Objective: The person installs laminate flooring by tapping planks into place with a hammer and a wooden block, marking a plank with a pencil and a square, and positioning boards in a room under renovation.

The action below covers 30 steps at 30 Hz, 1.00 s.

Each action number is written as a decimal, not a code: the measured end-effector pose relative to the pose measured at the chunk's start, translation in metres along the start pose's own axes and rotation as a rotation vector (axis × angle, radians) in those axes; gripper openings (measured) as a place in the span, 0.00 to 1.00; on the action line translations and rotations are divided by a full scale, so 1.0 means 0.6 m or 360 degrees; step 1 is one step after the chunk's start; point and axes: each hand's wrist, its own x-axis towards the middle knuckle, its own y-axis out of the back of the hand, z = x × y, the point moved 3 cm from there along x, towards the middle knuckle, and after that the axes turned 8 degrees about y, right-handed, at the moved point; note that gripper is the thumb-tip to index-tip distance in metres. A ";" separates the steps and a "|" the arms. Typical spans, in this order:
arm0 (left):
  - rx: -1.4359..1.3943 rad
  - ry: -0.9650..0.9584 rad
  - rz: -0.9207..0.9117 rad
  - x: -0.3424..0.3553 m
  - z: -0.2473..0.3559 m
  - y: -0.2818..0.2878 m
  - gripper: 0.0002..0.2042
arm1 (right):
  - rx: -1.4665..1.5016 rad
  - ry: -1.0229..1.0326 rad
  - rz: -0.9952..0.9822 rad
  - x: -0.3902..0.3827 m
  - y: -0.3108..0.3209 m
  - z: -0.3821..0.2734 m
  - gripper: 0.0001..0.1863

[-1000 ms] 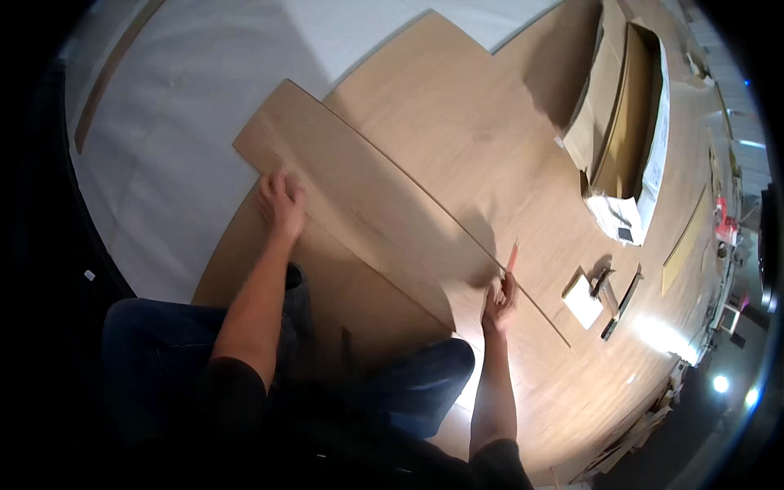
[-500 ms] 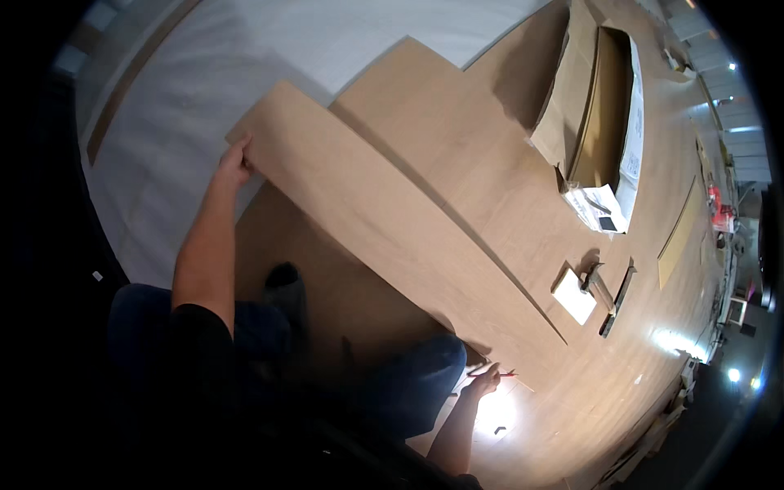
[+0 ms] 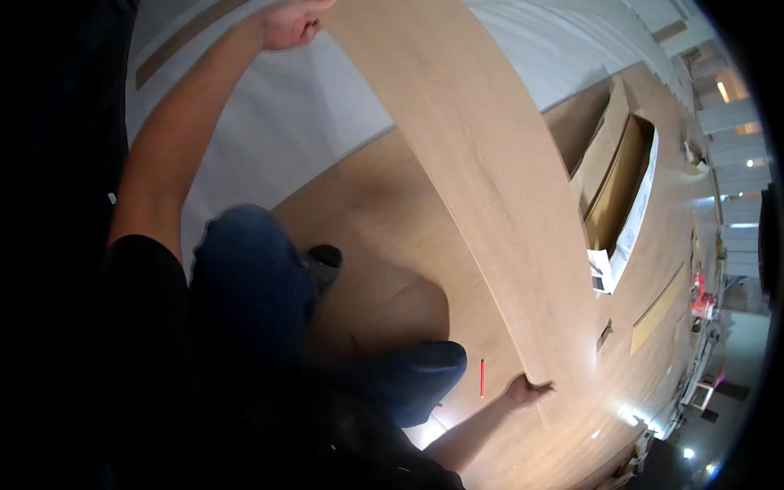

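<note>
A long wood-look floor plank (image 3: 482, 180) is held up off the floor, slanting from the top of the view down to the lower right. My left hand (image 3: 292, 24) is closed on its edge near the far end, which runs out of the picture. Low on the same long edge, close to the near end, my right hand (image 3: 527, 393) grips the plank, its fingers partly hidden. A red pencil (image 3: 482, 378) lies on the laid floor, left of my right hand and touched by neither hand.
White underlay sheeting (image 3: 327, 106) covers the floor at the far left, bordering the laid planks (image 3: 384, 196). An opened cardboard box (image 3: 616, 192) lies beyond the plank. A dark metal tool (image 3: 604, 333) shows past its edge. A yellowish strip (image 3: 657, 309) lies farther right.
The plank has been lifted and swung up and right, now covering the hammer and white block. My right hand has let go of the red pencil and taken hold of the plank.
</note>
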 end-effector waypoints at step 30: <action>-0.0818 -0.0266 0.0451 -0.174 -0.515 0.381 0.33 | -0.1697 0.1853 -0.3622 -1.069 -0.916 0.682 0.27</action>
